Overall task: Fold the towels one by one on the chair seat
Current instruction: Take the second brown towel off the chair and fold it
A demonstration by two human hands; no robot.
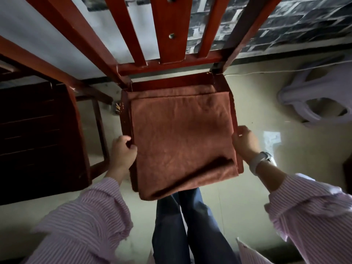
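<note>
One pale, scuffed floor (pixel 247 187) fills most of the lower and right frame, meeting a light wall with a dark brick-pattern section (pixel 285 25) along the top. Dead centre sits a red-brown wooden chair (pixel 171 44), its slatted back running up to the top edge. At far left is a dark wooden piece of furniture (pixel 38 130), and at right a whitish plastic stool (pixel 314 103) on the floor.

The rust-brown towel (pixel 181 138) is spread over the chair seat (pixel 241 155), covering nearly all of it, with a folded layer showing along the back and its near edge drooping off the front.

The left hand (pixel 123 149) has fingers curled shut, pinching the towel's left edge. The right hand (pixel 244 140), a pale watch (pixel 262 159) at the wrist, clamps the right edge. Both sleeves are pink striped.
</note>
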